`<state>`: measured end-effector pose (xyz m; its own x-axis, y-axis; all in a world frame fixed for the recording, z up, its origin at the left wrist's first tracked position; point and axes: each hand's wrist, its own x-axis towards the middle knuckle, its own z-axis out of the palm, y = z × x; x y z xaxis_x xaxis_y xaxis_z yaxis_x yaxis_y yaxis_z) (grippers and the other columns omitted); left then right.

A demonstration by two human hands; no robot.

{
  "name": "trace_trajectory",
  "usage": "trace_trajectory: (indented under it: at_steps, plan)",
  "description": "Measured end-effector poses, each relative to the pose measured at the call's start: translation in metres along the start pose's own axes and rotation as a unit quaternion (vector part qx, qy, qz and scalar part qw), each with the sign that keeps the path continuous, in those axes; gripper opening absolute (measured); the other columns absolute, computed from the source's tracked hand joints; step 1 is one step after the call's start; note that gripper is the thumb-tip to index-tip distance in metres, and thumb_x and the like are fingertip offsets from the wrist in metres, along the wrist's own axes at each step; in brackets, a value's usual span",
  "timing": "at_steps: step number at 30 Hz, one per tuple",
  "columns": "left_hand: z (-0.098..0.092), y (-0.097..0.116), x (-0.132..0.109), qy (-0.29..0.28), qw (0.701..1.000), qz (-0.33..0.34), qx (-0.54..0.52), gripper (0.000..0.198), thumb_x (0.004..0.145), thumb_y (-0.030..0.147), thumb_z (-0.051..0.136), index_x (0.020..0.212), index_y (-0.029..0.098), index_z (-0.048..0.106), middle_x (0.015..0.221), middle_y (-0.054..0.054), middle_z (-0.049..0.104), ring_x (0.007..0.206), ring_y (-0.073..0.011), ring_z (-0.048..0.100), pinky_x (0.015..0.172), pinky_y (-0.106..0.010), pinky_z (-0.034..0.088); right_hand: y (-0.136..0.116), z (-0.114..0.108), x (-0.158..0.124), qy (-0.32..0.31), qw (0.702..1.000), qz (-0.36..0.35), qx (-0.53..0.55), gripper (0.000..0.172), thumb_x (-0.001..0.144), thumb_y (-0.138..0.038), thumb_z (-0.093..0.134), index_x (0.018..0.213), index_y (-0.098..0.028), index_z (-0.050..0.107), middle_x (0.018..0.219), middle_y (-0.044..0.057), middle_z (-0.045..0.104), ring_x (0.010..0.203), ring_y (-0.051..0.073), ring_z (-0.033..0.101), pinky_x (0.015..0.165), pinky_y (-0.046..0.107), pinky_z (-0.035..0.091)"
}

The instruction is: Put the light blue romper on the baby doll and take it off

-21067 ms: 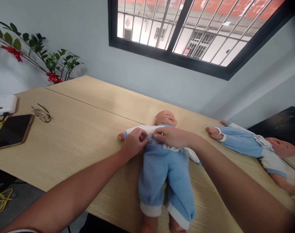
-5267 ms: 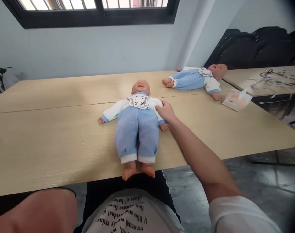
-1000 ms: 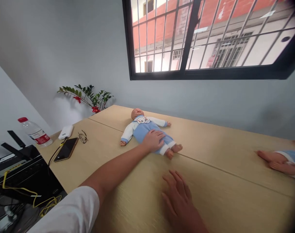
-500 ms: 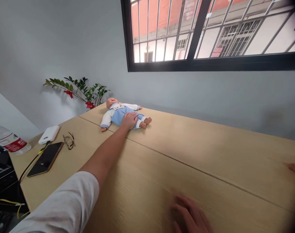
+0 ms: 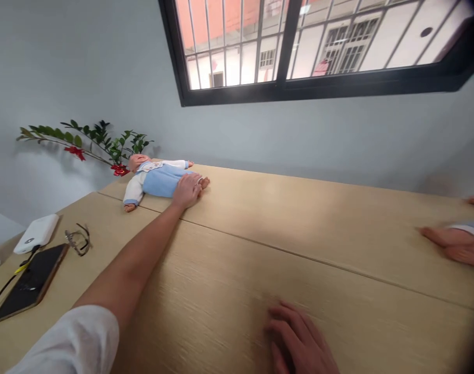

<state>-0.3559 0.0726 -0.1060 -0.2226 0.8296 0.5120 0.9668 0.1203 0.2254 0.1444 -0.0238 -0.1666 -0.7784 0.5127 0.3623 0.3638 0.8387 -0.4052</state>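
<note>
Left hand (image 5: 187, 190) resting low on a blue-clad doll (image 5: 159, 181) on a desk (image 5: 221, 291), fingers draped, grip unclear, right hand (image 5: 299, 340) well apart, fingers half-curled, loosely spread

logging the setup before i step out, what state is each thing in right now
Doll: dressed, on its back, left hand over its legs
Right hand: fingers loosely curled, no item visible in it
Second doll: cut off by the picture's edge
Glasses: arms seemingly unfolded
Phone: flat, screen dark
White device: cable attached
</note>
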Motion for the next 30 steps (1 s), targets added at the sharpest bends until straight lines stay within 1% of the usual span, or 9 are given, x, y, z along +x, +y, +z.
trace_trajectory:
  at_steps: [2, 7, 10, 12, 14, 17, 20, 24, 30]
  plan:
    - [0.014, 0.052, -0.017, -0.016, 0.998, 0.055, -0.038, 0.047, 0.104, 0.037, 0.038, 0.143, 0.018, 0.054, 0.148, -0.013, 0.059, 0.145, -0.0276, 0.045, 0.127, -0.048, 0.025, -0.018, -0.010, 0.007, 0.001, 0.999, 0.028, 0.024, 0.025, 0.088, -0.021, 0.062, 0.109, -0.031, 0.072, 0.124, 0.009, 0.074, 0.124, 0.033, 0.067, 0.098, 0.049, 0.061]
    - [0.043, 0.211, -0.081, -0.070, 0.959, 0.238, -0.140, 0.040, 0.100, 0.040, 0.052, 0.136, 0.024, 0.060, 0.139, -0.009, 0.066, 0.135, -0.0266, 0.056, 0.122, -0.045, 0.038, -0.049, -0.027, 0.013, 0.039, 0.985, 0.104, 0.131, 0.021, 0.087, -0.010, 0.055, 0.093, -0.025, 0.068, 0.115, 0.008, 0.072, 0.115, 0.027, 0.066, 0.099, 0.045, 0.055]
    - [0.048, 0.286, -0.121, -0.102, 0.918, 0.331, -0.193, 0.027, 0.097, 0.025, 0.054, 0.122, 0.027, 0.066, 0.132, -0.008, 0.069, 0.130, -0.0264, 0.059, 0.118, -0.046, 0.043, -0.040, -0.034, 0.013, 0.169, 0.955, 0.137, 0.204, 0.022, 0.083, -0.006, 0.049, 0.085, -0.023, 0.062, 0.095, 0.004, 0.070, 0.092, 0.021, 0.066, 0.086, 0.036, 0.054]
    - [0.048, 0.315, -0.138, -0.129, 0.903, 0.356, -0.203, 0.021, 0.094, 0.020, 0.057, 0.110, 0.027, 0.069, 0.121, -0.009, 0.072, 0.120, -0.0279, 0.064, 0.109, -0.047, 0.049, -0.020, -0.039, 0.013, 0.270, 0.932, 0.139, 0.196, 0.020, 0.082, -0.006, 0.047, 0.082, -0.023, 0.059, 0.087, 0.003, 0.067, 0.088, 0.020, 0.064, 0.084, 0.034, 0.052]
    - [0.045, 0.330, -0.147, -0.139, 0.903, 0.351, -0.205, 0.019, 0.093, 0.019, 0.056, 0.107, 0.026, 0.068, 0.109, -0.010, 0.073, 0.107, -0.0292, 0.067, 0.095, -0.047, 0.055, 0.009, -0.047, 0.016, 0.325, 0.920, 0.153, 0.159, 0.018, 0.081, -0.008, 0.047, 0.080, -0.023, 0.057, 0.085, 0.003, 0.065, 0.084, 0.020, 0.062, 0.080, 0.032, 0.050]
    - [0.041, 0.333, -0.150, -0.162, 0.924, 0.279, -0.203, 0.021, 0.098, 0.025, 0.048, 0.112, 0.027, 0.064, 0.105, -0.008, 0.074, 0.094, -0.0267, 0.071, 0.079, -0.040, 0.056, 0.063, -0.068, 0.020, 0.342, 0.913, 0.215, 0.060, 0.018, 0.083, -0.010, 0.045, 0.083, -0.022, 0.058, 0.085, 0.003, 0.065, 0.081, 0.019, 0.060, 0.076, 0.029, 0.050]
    - [0.038, 0.330, -0.150, -0.202, 0.937, 0.224, -0.178, 0.022, 0.101, 0.035, 0.044, 0.113, 0.030, 0.062, 0.107, -0.004, 0.076, 0.085, -0.0239, 0.074, 0.073, -0.036, 0.055, 0.125, -0.100, 0.017, 0.367, 0.887, 0.280, 0.003, 0.020, 0.083, -0.011, 0.048, 0.094, -0.020, 0.062, 0.098, 0.008, 0.067, 0.095, 0.023, 0.061, 0.090, 0.034, 0.049]
    - [0.037, 0.331, -0.150, -0.247, 0.937, 0.190, -0.159, 0.025, 0.100, 0.041, 0.045, 0.114, 0.031, 0.063, 0.100, -0.002, 0.078, 0.079, -0.0229, 0.073, 0.069, -0.033, 0.051, 0.196, -0.141, 0.001, 0.405, 0.823, 0.392, -0.064, 0.042, 0.088, -0.011, 0.045, 0.129, -0.007, 0.054, 0.129, 0.022, 0.059, 0.123, 0.032, 0.049, 0.110, 0.047, 0.037]
    - [0.033, 0.335, -0.148, -0.298, 0.929, 0.173, -0.134, 0.024, 0.101, 0.040, 0.041, 0.108, 0.030, 0.063, 0.084, 0.001, 0.072, 0.071, -0.0194, 0.067, 0.066, -0.029, 0.043, 0.247, -0.158, 0.002, 0.359, 0.810, 0.445, -0.132, 0.056, 0.089, -0.015, 0.057, 0.145, -0.015, 0.048, 0.162, 0.019, 0.036, 0.141, 0.036, 0.031, 0.118, 0.051, 0.025]
